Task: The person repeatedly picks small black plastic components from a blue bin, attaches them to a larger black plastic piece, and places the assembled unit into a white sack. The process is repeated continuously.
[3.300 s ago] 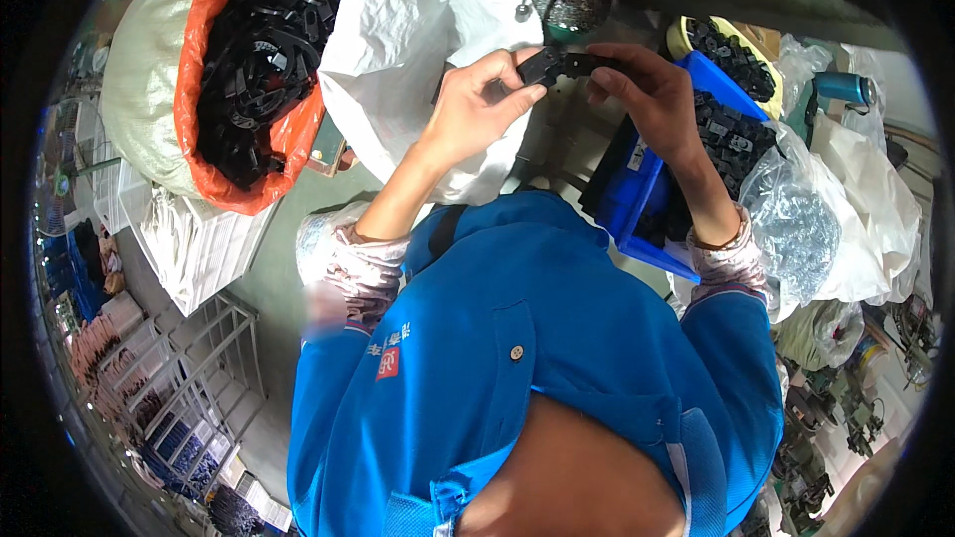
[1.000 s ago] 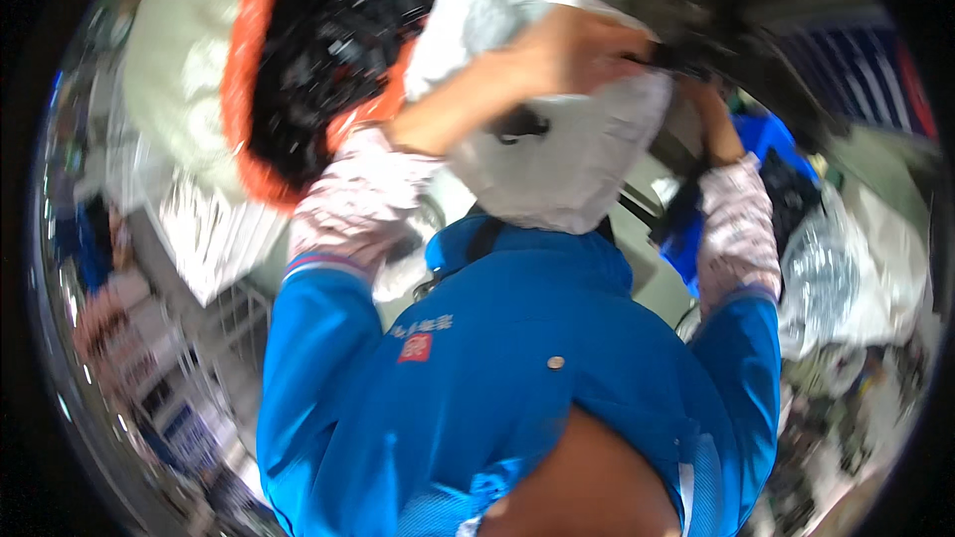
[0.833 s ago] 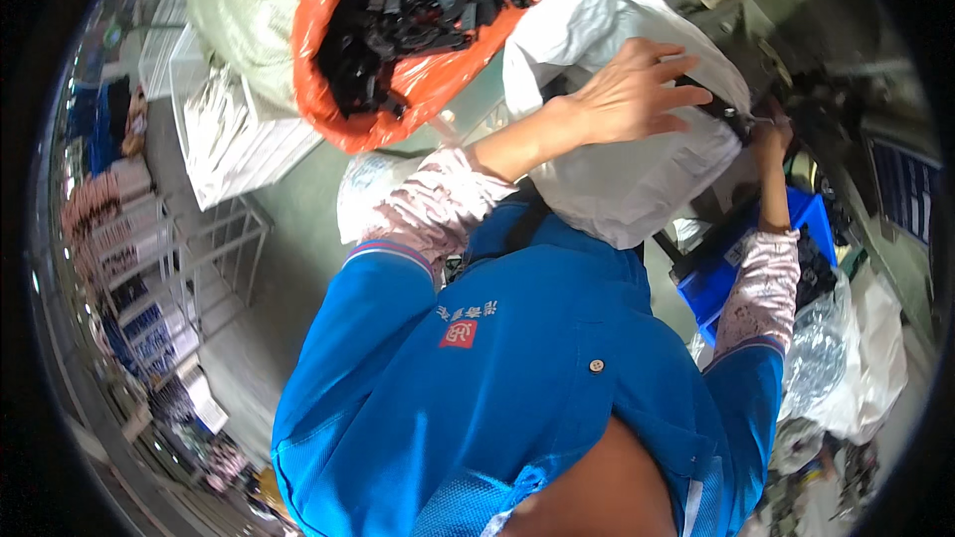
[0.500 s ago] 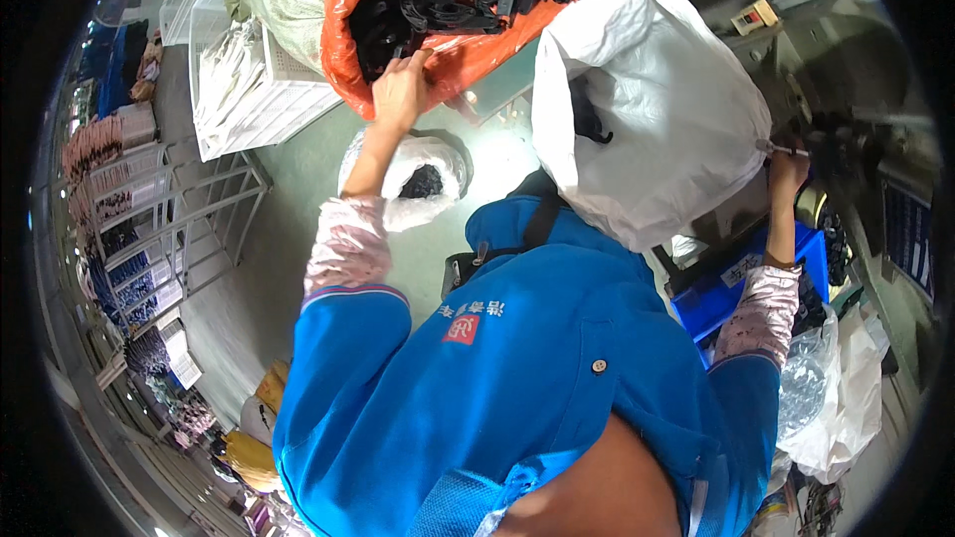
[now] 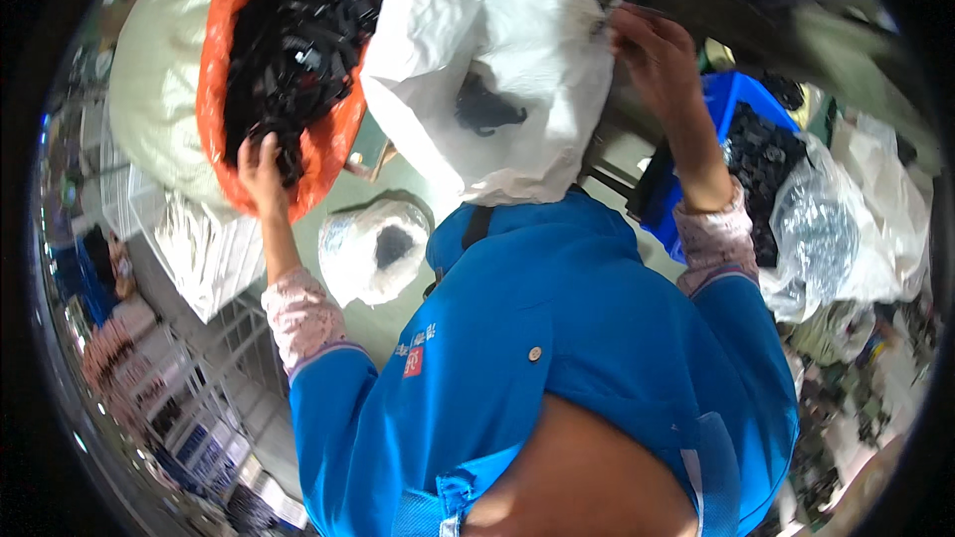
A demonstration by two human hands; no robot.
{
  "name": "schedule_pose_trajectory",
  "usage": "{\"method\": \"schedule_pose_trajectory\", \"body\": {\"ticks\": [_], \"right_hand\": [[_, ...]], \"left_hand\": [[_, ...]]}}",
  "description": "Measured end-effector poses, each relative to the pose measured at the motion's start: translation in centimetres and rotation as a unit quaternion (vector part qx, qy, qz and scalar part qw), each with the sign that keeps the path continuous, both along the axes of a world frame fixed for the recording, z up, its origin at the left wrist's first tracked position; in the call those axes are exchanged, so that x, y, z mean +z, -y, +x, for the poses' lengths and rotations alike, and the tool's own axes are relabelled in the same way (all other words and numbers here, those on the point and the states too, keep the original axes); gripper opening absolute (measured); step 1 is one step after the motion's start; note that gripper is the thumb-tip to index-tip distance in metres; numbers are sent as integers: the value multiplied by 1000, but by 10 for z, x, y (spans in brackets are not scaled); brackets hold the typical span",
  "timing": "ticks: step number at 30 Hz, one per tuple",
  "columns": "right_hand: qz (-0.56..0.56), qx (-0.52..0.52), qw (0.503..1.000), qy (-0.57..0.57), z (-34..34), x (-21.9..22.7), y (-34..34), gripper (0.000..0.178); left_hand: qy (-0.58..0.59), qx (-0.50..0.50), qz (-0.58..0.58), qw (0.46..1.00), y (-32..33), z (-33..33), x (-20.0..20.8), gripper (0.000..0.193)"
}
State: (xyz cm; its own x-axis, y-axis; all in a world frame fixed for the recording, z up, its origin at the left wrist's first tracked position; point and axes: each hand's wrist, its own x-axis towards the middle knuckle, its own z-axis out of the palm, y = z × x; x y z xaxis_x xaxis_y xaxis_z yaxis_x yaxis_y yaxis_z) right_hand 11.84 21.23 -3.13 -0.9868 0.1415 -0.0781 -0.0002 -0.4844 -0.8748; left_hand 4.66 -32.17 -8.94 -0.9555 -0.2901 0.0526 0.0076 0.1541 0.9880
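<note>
My left hand [image 5: 261,177] reaches over the near rim of an orange-lined sack [image 5: 214,89] heaped with black plastic parts [image 5: 303,50]. Its fingers bend around some of those parts, slightly blurred. To the right stands a large white bag [image 5: 418,30] with its mouth wide open; a few dark pieces [image 5: 487,107] lie deep inside it. My right hand [image 5: 655,52] is closed at the white bag's upper right rim, beside a thin rod-like thing. What exactly its fingers grip is hidden.
A smaller white bag [image 5: 348,254] with dark contents stands on the floor between my arms. White crates [image 5: 189,249] are at left. On the right are a blue bin [image 5: 731,99] of black pieces and clear plastic bags [image 5: 821,229].
The view has turned, shifting the sacks leftward. My left hand has gone from the orange liner's rim to the black parts inside. My right hand stays by the white bag's rim.
</note>
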Motion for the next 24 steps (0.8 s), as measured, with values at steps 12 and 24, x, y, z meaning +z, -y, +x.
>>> {"method": "schedule_pose_trajectory", "body": {"ticks": [12, 24], "right_hand": [[409, -251, 871, -99, 0, -23, 47, 16], [614, -81, 710, 337, 238, -76, -103, 24]], "left_hand": [[27, -245, 594, 765, -122, -16, 101, 39], [281, -432, 351, 782, -366, 99, 69, 21]]}}
